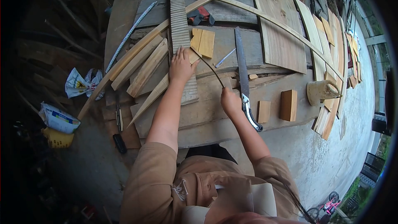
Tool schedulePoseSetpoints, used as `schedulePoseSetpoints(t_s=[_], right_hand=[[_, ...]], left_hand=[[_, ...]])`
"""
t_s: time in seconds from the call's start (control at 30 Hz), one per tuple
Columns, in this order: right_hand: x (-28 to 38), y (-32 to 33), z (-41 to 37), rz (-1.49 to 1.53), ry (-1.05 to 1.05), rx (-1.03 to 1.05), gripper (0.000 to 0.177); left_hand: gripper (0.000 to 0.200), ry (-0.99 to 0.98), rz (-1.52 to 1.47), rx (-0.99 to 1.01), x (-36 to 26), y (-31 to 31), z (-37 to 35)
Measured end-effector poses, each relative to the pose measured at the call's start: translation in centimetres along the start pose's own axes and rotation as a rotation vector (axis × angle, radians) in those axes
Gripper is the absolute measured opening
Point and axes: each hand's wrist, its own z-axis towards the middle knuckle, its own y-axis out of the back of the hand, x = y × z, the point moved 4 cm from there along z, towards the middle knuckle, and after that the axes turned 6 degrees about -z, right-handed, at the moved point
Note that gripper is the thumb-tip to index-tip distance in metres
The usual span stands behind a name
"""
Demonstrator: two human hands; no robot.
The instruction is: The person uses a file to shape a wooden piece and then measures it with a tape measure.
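Observation:
My left hand point(181, 63) presses down on a small pale wood piece point(193, 55) at the edge of a long ribbed board point(179, 12). In my right hand point(231, 100) is a thin, dark, slightly curved tool point(214, 73) that looks like a slim file. Its far end touches or lies very near the small wood piece; the exact contact is hard to see. Just beyond lies a yellowish wood block point(206, 42) with an uneven left edge. A hand saw point(242, 60) rests right of my right hand, its handle point(250, 114) close to my wrist.
Two wood blocks point(288, 105) point(264, 111) sit at the front right, with a plastic container point(321, 92) beyond. Long curved strips point(265, 15) cross the bench point(215, 118). A red-and-black clamp point(201, 15), pen point(225, 58), measuring tape point(129, 35) and utility knife point(119, 118) lie around.

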Motion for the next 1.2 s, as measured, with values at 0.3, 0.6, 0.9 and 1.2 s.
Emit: schedulePoseSetpoints(t_s=[0.3, 0.6, 0.9, 1.2], right_hand=[[-1.1, 0.5, -3.4, 0.007, 0.138, 0.027, 0.014], [3.1, 0.0, 1.1, 0.075, 0.055, 0.05, 0.011], [3.1, 0.2, 0.2, 0.072, 0.034, 0.034, 0.011], [4.2, 0.2, 3.6, 0.09, 0.065, -0.012, 0.012]], left_hand=[[0.065, -0.162, 0.052, 0.138, -1.1, 0.6, -0.7], [0.067, -0.272, -0.004, 0.127, -1.0, 0.5, -0.7], [0.067, -0.236, 0.005, 0.134, -1.2, 0.7, -0.5], [0.066, -0.278, 0.013, 0.058, -1.1, 0.6, -0.5]])
